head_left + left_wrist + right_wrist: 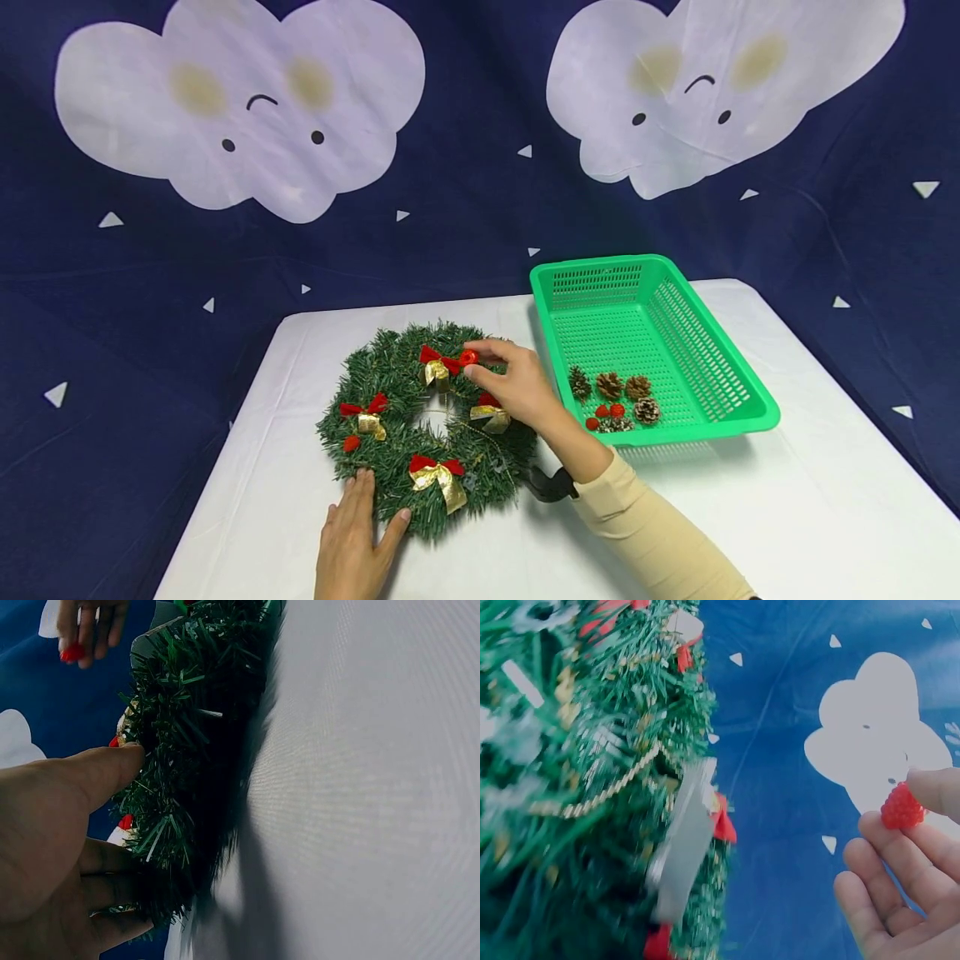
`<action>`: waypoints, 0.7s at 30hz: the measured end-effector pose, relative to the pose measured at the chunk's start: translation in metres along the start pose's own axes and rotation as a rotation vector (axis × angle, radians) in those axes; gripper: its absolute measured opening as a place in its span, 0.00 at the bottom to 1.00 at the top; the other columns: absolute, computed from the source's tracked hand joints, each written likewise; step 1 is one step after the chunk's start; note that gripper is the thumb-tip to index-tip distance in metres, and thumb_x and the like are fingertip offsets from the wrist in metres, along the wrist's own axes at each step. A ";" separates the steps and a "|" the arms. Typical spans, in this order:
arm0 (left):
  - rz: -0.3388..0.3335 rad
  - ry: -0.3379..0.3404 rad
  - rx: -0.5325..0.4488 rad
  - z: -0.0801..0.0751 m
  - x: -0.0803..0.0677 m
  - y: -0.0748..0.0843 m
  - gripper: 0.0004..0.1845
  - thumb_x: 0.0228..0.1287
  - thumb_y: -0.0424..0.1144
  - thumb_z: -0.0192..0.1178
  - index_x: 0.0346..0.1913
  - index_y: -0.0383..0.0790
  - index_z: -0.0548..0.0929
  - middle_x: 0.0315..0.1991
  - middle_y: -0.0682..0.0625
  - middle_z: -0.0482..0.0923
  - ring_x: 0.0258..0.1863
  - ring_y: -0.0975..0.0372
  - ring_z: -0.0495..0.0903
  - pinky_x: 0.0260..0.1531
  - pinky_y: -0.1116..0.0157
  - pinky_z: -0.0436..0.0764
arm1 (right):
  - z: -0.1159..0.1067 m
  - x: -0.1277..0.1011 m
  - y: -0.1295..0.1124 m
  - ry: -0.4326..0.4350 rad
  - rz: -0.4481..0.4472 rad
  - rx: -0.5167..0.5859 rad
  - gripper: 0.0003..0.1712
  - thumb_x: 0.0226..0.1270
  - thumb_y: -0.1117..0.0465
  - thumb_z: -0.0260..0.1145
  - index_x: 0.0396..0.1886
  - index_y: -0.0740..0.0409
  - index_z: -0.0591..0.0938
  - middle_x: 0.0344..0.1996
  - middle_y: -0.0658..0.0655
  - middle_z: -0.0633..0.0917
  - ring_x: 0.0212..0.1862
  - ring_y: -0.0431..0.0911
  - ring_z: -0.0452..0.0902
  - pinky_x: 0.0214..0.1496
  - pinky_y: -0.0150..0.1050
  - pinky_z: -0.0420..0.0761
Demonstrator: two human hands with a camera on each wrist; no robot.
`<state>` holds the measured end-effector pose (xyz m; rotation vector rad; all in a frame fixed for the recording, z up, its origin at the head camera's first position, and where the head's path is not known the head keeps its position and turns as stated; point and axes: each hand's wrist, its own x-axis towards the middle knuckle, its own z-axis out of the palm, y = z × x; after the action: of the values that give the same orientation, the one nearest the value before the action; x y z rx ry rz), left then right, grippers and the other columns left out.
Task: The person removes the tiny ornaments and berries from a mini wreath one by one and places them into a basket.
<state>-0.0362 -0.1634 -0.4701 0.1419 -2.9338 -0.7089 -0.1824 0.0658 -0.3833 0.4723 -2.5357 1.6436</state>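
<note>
A green tinsel wreath (390, 358) lies on the white table, decorated with red-and-gold bows (437, 477) and a red berry (351, 443) at its left side. My left hand (352, 533) rests against its near-left edge, thumb and fingers spread over the greenery. In the left wrist view the thumb (112, 769) touches the wreath's side. Between thumb and fingertips my right hand (517, 383) pinches another red berry (468, 357), over the wreath's upper right beside the top bow (437, 365). The right wrist view shows that berry (902, 807) with a bumpy, raspberry-like surface.
A green plastic basket (720, 358) stands right of the wreath. Inside its near-left corner are several pine cones (609, 385) and red berries (617, 410). Behind the white table (247, 500) hangs a dark blue cloth (480, 167) with clouds.
</note>
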 end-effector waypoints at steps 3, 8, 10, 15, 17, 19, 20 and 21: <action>-0.004 -0.005 0.004 0.000 0.000 0.000 0.42 0.61 0.56 0.59 0.69 0.30 0.62 0.69 0.34 0.61 0.69 0.42 0.60 0.65 0.41 0.57 | -0.010 -0.007 0.007 0.006 0.019 0.010 0.18 0.61 0.55 0.67 0.52 0.45 0.82 0.46 0.54 0.86 0.51 0.51 0.82 0.46 0.44 0.83; 0.004 -0.001 0.006 0.000 0.001 0.000 0.42 0.61 0.56 0.59 0.68 0.29 0.63 0.69 0.34 0.61 0.69 0.42 0.60 0.65 0.40 0.57 | -0.030 -0.020 0.015 0.009 0.070 -0.014 0.18 0.62 0.53 0.67 0.53 0.41 0.81 0.46 0.54 0.86 0.53 0.53 0.81 0.44 0.43 0.84; 0.009 0.004 0.005 0.000 0.001 0.000 0.41 0.61 0.56 0.59 0.68 0.29 0.63 0.69 0.34 0.61 0.69 0.42 0.61 0.65 0.40 0.58 | -0.039 -0.024 0.019 0.015 0.091 -0.032 0.19 0.62 0.52 0.67 0.53 0.40 0.81 0.46 0.54 0.86 0.54 0.53 0.81 0.45 0.45 0.83; 0.011 0.003 0.005 0.000 0.000 0.001 0.42 0.61 0.56 0.59 0.68 0.29 0.63 0.69 0.34 0.61 0.69 0.42 0.61 0.65 0.41 0.58 | -0.059 -0.032 0.030 0.031 0.099 -0.104 0.20 0.63 0.51 0.66 0.55 0.42 0.80 0.45 0.54 0.87 0.51 0.52 0.82 0.47 0.47 0.83; 0.008 -0.002 0.008 0.000 0.000 0.001 0.42 0.61 0.56 0.58 0.68 0.29 0.63 0.69 0.34 0.61 0.69 0.42 0.60 0.65 0.41 0.58 | -0.066 -0.034 0.034 0.029 0.087 -0.124 0.20 0.63 0.52 0.65 0.55 0.45 0.80 0.44 0.55 0.87 0.49 0.51 0.83 0.46 0.46 0.82; 0.005 -0.007 0.010 -0.001 0.000 0.001 0.42 0.62 0.56 0.58 0.69 0.29 0.62 0.69 0.34 0.61 0.69 0.42 0.60 0.65 0.41 0.58 | -0.072 -0.037 0.037 0.024 0.077 -0.137 0.19 0.63 0.53 0.65 0.55 0.46 0.80 0.43 0.55 0.87 0.49 0.50 0.83 0.45 0.44 0.82; 0.002 -0.010 0.010 -0.001 0.001 0.001 0.42 0.62 0.56 0.58 0.69 0.29 0.62 0.69 0.34 0.60 0.69 0.42 0.60 0.65 0.41 0.58 | -0.074 -0.038 0.038 0.022 0.076 -0.139 0.19 0.64 0.54 0.65 0.55 0.46 0.80 0.43 0.54 0.87 0.48 0.50 0.83 0.45 0.44 0.82; -0.002 -0.015 0.011 -0.001 0.001 0.001 0.42 0.62 0.57 0.58 0.69 0.29 0.62 0.70 0.34 0.60 0.69 0.42 0.59 0.65 0.41 0.57 | -0.076 -0.039 0.039 0.020 0.078 -0.138 0.19 0.64 0.54 0.65 0.55 0.46 0.80 0.43 0.54 0.87 0.48 0.50 0.83 0.45 0.44 0.81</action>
<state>-0.0368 -0.1628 -0.4685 0.1405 -2.9527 -0.6977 -0.1641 0.1569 -0.3949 0.3472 -2.6620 1.4757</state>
